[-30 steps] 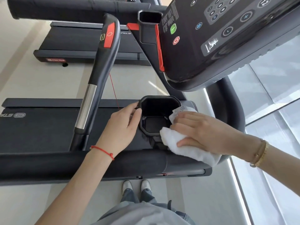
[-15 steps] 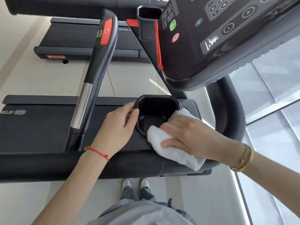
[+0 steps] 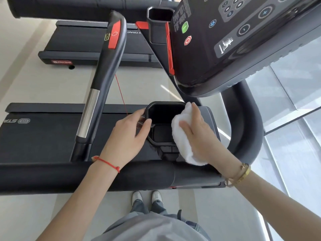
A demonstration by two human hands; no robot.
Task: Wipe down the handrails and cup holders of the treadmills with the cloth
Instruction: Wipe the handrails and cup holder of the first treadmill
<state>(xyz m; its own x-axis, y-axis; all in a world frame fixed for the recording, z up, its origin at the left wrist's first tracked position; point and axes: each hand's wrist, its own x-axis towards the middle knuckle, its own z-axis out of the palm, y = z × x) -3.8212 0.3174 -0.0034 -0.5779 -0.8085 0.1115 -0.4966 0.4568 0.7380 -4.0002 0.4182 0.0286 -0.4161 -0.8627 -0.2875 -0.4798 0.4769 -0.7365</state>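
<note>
Just below the middle of the frame, the right hand (image 3: 199,136) presses a white cloth (image 3: 182,141) against the right rim of the black cup holder (image 3: 161,110), fingers straight and flat on the fabric. Opposite, the left hand (image 3: 128,136) rests on the holder's left rim, fingers loosely spread, thumb on the edge. A handrail (image 3: 104,80) slants up to the upper left, and the console (image 3: 234,40) fills the upper right.

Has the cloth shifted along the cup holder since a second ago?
Yes. The cloth under the right hand has moved from the cup holder's near right corner up along its right rim.
</note>
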